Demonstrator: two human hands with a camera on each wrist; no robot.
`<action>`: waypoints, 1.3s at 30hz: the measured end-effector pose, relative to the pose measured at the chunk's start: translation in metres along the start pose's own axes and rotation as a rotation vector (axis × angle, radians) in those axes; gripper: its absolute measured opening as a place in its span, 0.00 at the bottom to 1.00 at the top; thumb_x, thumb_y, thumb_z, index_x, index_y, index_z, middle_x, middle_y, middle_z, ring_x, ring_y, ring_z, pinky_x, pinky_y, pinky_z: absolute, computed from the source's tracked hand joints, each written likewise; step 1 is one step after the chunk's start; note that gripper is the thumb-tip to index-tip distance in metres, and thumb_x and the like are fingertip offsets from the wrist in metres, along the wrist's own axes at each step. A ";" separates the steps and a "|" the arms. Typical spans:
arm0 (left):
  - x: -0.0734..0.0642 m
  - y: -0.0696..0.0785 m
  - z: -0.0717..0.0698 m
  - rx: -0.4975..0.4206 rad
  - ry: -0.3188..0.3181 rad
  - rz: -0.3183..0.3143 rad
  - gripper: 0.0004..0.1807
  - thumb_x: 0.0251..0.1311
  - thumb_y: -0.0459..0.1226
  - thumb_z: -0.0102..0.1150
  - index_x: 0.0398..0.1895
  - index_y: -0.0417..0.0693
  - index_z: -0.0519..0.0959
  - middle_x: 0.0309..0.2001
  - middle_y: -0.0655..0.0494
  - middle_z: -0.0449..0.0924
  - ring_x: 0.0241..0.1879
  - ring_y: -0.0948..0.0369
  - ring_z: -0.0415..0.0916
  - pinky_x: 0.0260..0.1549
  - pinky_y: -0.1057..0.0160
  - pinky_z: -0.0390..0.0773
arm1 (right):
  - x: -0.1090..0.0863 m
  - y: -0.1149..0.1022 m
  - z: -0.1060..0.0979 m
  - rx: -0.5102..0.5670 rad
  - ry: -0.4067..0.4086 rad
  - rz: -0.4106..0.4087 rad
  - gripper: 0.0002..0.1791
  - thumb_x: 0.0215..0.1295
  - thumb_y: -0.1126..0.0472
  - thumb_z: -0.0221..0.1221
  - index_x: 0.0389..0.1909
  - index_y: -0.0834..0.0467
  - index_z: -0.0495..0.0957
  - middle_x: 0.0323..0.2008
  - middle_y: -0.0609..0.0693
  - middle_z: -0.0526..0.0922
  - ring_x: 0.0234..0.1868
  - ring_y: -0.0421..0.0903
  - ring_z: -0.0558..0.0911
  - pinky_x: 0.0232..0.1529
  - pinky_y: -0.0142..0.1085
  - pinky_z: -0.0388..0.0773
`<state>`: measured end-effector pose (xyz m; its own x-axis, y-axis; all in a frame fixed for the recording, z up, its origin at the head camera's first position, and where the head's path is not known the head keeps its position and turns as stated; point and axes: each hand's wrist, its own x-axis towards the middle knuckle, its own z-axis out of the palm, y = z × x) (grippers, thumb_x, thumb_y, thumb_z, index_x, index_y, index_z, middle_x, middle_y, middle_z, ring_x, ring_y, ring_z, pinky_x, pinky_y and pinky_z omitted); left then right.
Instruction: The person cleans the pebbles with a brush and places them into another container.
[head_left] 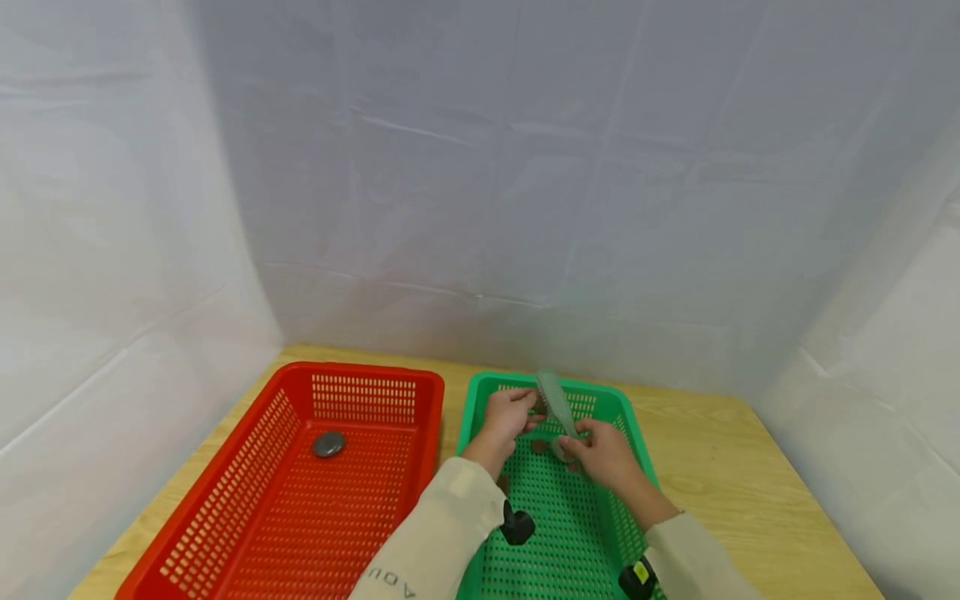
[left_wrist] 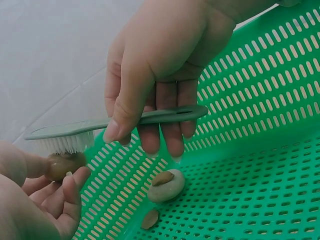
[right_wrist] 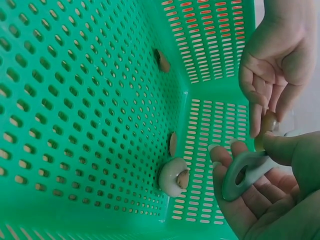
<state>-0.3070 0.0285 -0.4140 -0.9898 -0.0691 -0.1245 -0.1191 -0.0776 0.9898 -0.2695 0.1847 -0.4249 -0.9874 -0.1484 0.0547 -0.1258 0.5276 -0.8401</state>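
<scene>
My left hand point(head_left: 510, 412) pinches a smooth brownish stone point(left_wrist: 65, 166) between thumb and fingers, near the far end of the green basket point(head_left: 632, 429). My right hand point(head_left: 602, 454) grips the handle of a grey-green brush point(head_left: 555, 404). In the left wrist view the white bristles point down and touch the top of the stone. Below the hands, a pale rounded stone point(left_wrist: 167, 189) lies in the basket with a brown flake point(left_wrist: 163, 178) on it. Beside it is another brown piece point(left_wrist: 150, 219).
Left of the green basket stands a red basket point(head_left: 300, 371) holding a dark grey oval stone point(head_left: 328, 444). A further brown piece point(right_wrist: 162, 61) lies by the green basket's side wall. Both baskets rest on a wooden table point(head_left: 720, 467), with pale sheeting behind and at the sides.
</scene>
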 end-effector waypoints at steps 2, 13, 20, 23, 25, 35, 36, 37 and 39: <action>0.000 0.000 0.000 -0.001 0.001 0.001 0.17 0.71 0.34 0.51 0.57 0.33 0.77 0.54 0.39 0.78 0.41 0.52 0.84 0.21 0.75 0.73 | -0.001 -0.001 -0.001 -0.010 0.006 0.004 0.10 0.68 0.64 0.59 0.42 0.69 0.76 0.28 0.60 0.85 0.27 0.55 0.86 0.24 0.40 0.82; 0.001 0.001 -0.001 -0.022 0.021 -0.016 0.18 0.72 0.33 0.49 0.59 0.33 0.75 0.56 0.37 0.77 0.38 0.56 0.85 0.19 0.76 0.74 | 0.003 0.002 -0.002 -0.024 0.074 0.019 0.13 0.70 0.61 0.56 0.44 0.70 0.77 0.28 0.58 0.85 0.24 0.51 0.85 0.23 0.37 0.79; 0.004 -0.001 -0.001 -0.048 0.033 0.004 0.17 0.72 0.32 0.49 0.59 0.31 0.75 0.53 0.36 0.78 0.32 0.61 0.85 0.21 0.75 0.76 | 0.009 0.006 0.000 0.025 0.123 -0.063 0.13 0.72 0.60 0.56 0.44 0.67 0.76 0.29 0.60 0.86 0.28 0.49 0.86 0.25 0.34 0.78; 0.005 -0.002 0.000 -0.060 0.035 0.016 0.18 0.72 0.32 0.48 0.59 0.29 0.74 0.51 0.35 0.79 0.30 0.63 0.84 0.21 0.75 0.77 | 0.010 0.006 0.001 0.054 0.116 -0.077 0.11 0.72 0.60 0.56 0.42 0.67 0.76 0.29 0.61 0.86 0.26 0.49 0.86 0.24 0.34 0.78; 0.005 -0.002 0.000 -0.069 0.036 0.014 0.18 0.72 0.31 0.48 0.59 0.29 0.74 0.51 0.35 0.79 0.29 0.64 0.83 0.21 0.75 0.77 | 0.010 0.006 0.002 0.031 0.112 -0.086 0.11 0.71 0.60 0.56 0.42 0.66 0.76 0.28 0.59 0.86 0.26 0.47 0.85 0.23 0.33 0.76; 0.003 -0.001 -0.001 -0.044 0.037 0.005 0.18 0.72 0.33 0.49 0.59 0.33 0.75 0.52 0.38 0.79 0.29 0.65 0.82 0.27 0.71 0.80 | 0.006 0.004 0.002 -0.003 -0.021 -0.095 0.09 0.69 0.61 0.58 0.42 0.65 0.77 0.28 0.58 0.85 0.26 0.50 0.85 0.25 0.36 0.80; 0.002 0.000 -0.001 -0.043 0.037 0.004 0.18 0.72 0.33 0.49 0.59 0.33 0.75 0.52 0.38 0.79 0.30 0.64 0.82 0.26 0.71 0.80 | 0.005 0.004 0.002 0.002 -0.021 -0.090 0.09 0.69 0.62 0.58 0.41 0.65 0.77 0.28 0.59 0.85 0.26 0.50 0.85 0.25 0.37 0.81; 0.002 0.000 -0.001 -0.042 0.035 0.004 0.18 0.72 0.33 0.49 0.59 0.33 0.75 0.53 0.38 0.79 0.30 0.63 0.82 0.26 0.72 0.79 | 0.005 0.003 0.002 0.008 -0.018 -0.081 0.09 0.69 0.62 0.58 0.41 0.65 0.77 0.28 0.59 0.85 0.26 0.51 0.85 0.25 0.37 0.81; 0.003 0.000 -0.001 -0.041 0.034 0.005 0.18 0.72 0.33 0.49 0.59 0.33 0.75 0.54 0.38 0.78 0.33 0.61 0.84 0.24 0.73 0.77 | 0.005 0.003 0.001 0.012 -0.008 -0.067 0.09 0.69 0.63 0.58 0.41 0.66 0.77 0.28 0.60 0.85 0.25 0.51 0.85 0.24 0.38 0.81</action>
<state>-0.3096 0.0273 -0.4143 -0.9871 -0.1029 -0.1224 -0.1101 -0.1175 0.9870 -0.2743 0.1843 -0.4277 -0.9761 -0.1896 0.1064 -0.1901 0.5063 -0.8412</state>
